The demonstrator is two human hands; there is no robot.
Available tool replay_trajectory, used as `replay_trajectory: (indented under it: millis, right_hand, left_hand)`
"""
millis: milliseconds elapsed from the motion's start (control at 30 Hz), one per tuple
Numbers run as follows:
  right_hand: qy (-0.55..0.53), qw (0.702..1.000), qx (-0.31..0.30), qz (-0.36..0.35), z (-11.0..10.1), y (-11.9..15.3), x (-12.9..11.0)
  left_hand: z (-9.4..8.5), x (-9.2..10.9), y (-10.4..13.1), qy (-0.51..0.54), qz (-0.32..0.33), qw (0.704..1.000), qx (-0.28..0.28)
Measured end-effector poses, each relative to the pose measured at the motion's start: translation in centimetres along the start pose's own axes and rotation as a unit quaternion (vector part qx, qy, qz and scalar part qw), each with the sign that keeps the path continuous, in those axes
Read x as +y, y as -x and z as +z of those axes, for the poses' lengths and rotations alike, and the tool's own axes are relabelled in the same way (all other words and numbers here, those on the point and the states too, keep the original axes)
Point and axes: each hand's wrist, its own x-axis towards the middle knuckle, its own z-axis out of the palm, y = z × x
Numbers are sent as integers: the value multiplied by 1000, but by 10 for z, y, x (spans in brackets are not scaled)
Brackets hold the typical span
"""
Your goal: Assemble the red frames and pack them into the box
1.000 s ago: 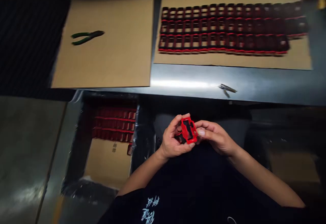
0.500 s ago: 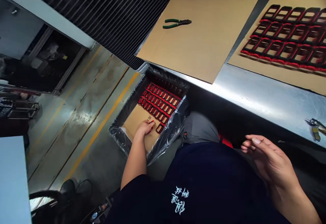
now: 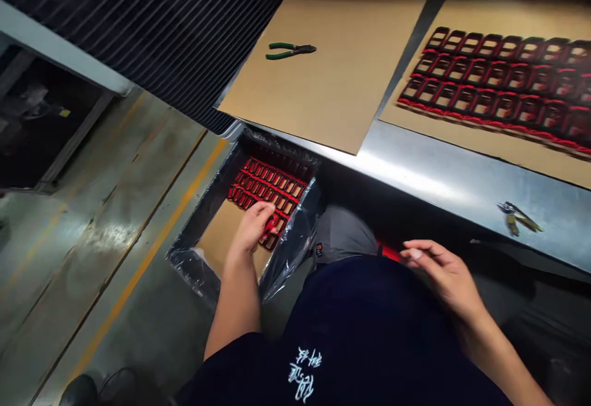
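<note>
My left hand (image 3: pixel 253 226) reaches into a plastic-lined box (image 3: pixel 184 234) with its fingers pinched. A small red-and-black rectangular frame (image 3: pixel 272 224) shows at the fingertips, partly hidden by them. Beneath it, rows of similar red-and-black frames (image 3: pixel 263 183) lie on a cardboard sheet (image 3: pixel 217 234) inside the box. My right hand (image 3: pixel 441 274) hovers in front of my body, loosely curled, thumb and fingers slightly apart, with nothing visible in it. Something red (image 3: pixel 388 251) shows just beyond its fingertips, too hidden to name.
On the metal table (image 3: pixel 415 166), green-handled pliers (image 3: pixel 290 50) lie on a cardboard sheet (image 3: pixel 341 86). More frames (image 3: pixel 489 77) stand in rows on another sheet at right. A small yellow-handled cutter (image 3: pixel 519 218) lies near the table edge. Yellow-lined floor (image 3: pixel 138 270) is at left.
The view has shifted, so the table and box appear further left. My left hand has moved from the bare cardboard towards the frame rows. My right hand's fingers have loosened a little.
</note>
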Motion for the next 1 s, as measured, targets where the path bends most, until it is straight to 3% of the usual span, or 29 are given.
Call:
replay_trajectory:
  millis: [67, 133, 200, 267, 300, 400, 500, 767, 867, 1000]
  right_hand:
    - [69, 994, -61, -54, 12, 6, -5]
    - [126, 980, -84, -126, 21, 11, -12]
    - [205, 960, 28, -190, 21, 13, -19]
    - [257, 929, 134, -229, 11, 15, -25]
    - [274, 916, 164, -241, 5, 18, -26]
    - [296, 898, 184, -269, -12, 28, -26]
    - [286, 900, 168, -283, -16, 36, -24]
    - [175, 945, 70, -266, -15, 32, -22]
    - [124, 953, 24, -274, -15, 30, -18]
    - [110, 958, 9, -264, -13, 29, -15]
  left_hand:
    - [62, 20, 18, 62, 42, 994, -78]
    - [126, 35, 43, 113, 52, 975, -185]
    - [175, 43, 71, 251, -7, 914, -320]
    - [203, 49, 92, 322, -55, 861, -391]
    - [211, 51, 99, 327, -68, 849, -411]
    - [223, 54, 105, 270, -97, 847, -448]
    - [226, 50, 106, 200, -110, 859, -458]
    - [210, 42, 110, 127, -6, 905, -406]
    - [204, 43, 109, 145, 28, 909, -390]
    - [200, 40, 104, 131, 31, 905, -404]
